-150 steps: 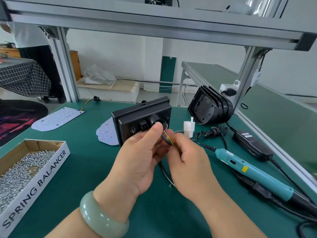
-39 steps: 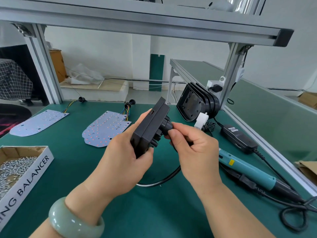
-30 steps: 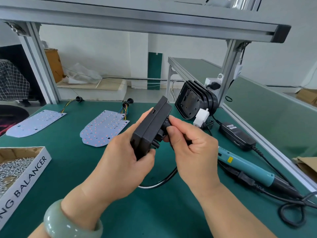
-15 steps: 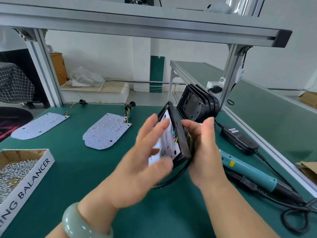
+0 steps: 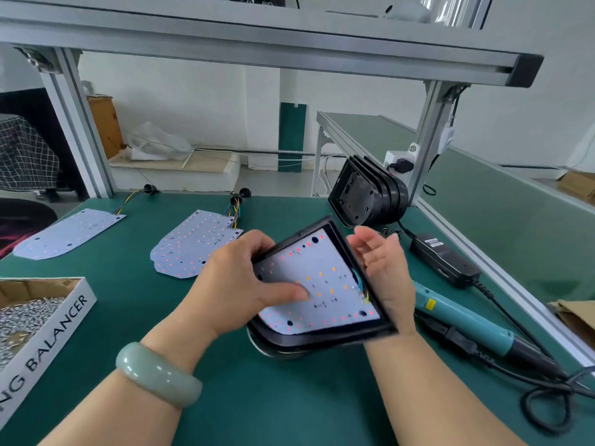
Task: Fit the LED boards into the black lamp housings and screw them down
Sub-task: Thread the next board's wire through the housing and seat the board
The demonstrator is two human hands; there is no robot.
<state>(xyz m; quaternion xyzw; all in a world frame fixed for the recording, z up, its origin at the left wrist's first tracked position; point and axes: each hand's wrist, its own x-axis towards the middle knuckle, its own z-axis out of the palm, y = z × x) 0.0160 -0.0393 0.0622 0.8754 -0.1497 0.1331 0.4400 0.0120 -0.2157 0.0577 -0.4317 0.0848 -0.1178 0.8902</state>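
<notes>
I hold a black lamp housing (image 5: 325, 337) tilted above the green bench, its open side facing me. A white LED board (image 5: 325, 281) with red and orange dots lies inside it, coloured wires at its right edge. My left hand (image 5: 236, 284) grips the housing's left side, thumb pressing on the board. My right hand (image 5: 384, 265) rests with its palm against the right rim, fingers loosely extended. Two loose LED boards (image 5: 196, 246) (image 5: 69, 233) with wire tails lie flat on the left.
A stack of black housings (image 5: 368, 196) leans at the back right. A teal electric screwdriver (image 5: 463, 320) and a black power adapter (image 5: 444, 259) with cables lie to the right. A cardboard box of screws (image 5: 30, 317) sits at the left edge.
The housing has been turned from edge-on with its back showing to open side up, board visible inside. My left thumb now presses the board; my right hand has moved to the right rim.
</notes>
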